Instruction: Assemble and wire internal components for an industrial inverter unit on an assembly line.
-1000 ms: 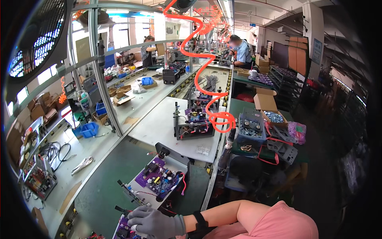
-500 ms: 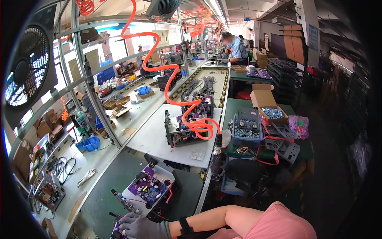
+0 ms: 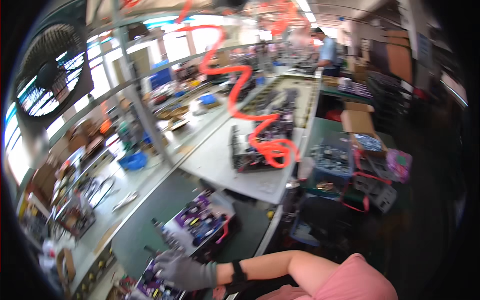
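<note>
My right hand (image 3: 184, 271), in a grey glove, reaches in from the lower right. Its fingers curl over the edge of a circuit-board unit (image 3: 150, 290) with purple boards, cut off by the lower edge of the picture. Motion blur softens the fingertips. Just beyond lies a second unit, an open metal chassis (image 3: 229, 204) carrying a purple circuit board (image 3: 192, 214), with a pinkish-red wire at its right side. Both rest on the dark green bench top (image 3: 155, 200). My left hand does not show.
Farther along, another open chassis (image 3: 245, 150) stands on a white board (image 3: 210, 170) under a coiled orange air hose (image 3: 240, 82). At right are bins of small parts (image 3: 327, 162), an open carton (image 3: 370, 142) and metal brackets (image 3: 382, 197). A person (image 3: 327, 52) stands at the far end.
The view has swung, so the bench and units sit higher and farther right in the picture. My right hand stays at the near unit. The far person is more upright.
</note>
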`<state>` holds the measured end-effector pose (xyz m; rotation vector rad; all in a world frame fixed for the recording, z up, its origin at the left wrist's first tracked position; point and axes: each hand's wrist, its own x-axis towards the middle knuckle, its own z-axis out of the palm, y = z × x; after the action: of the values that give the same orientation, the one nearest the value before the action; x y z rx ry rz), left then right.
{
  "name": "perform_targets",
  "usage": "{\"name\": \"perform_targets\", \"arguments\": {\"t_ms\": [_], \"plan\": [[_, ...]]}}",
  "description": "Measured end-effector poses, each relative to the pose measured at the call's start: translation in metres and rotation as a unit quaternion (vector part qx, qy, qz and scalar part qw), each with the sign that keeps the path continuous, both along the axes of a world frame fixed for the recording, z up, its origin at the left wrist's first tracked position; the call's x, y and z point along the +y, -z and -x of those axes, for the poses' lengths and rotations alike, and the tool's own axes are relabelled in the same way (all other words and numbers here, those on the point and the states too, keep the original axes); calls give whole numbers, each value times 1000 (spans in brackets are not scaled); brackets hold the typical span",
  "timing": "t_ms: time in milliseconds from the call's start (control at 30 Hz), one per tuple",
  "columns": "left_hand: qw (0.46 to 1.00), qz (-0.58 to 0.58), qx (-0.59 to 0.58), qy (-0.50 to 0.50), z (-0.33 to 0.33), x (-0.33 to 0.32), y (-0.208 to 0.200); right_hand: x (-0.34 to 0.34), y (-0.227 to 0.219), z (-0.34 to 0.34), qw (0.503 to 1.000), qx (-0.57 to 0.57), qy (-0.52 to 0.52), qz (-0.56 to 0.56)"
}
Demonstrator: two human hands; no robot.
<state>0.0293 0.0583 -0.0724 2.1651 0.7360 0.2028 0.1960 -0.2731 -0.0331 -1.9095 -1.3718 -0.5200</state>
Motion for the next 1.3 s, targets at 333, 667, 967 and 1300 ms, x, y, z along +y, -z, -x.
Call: {"name": "perform_targets", "arguments": {"t_ms": [333,667,967,1300], "plan": [[998,-21,-8,-67,88,18,35,15,-45,6,993,1,-96,-76],[951,236,-170,109,77,-120,-142,72,-89,42,859,373,-350,-10],[965,84,-244,50,63,-108,-124,106,-94,45,851,397,-340,-51],[982,-55,34,-179,107,8,42,192,-93,36,918,265,-267,127]]}}
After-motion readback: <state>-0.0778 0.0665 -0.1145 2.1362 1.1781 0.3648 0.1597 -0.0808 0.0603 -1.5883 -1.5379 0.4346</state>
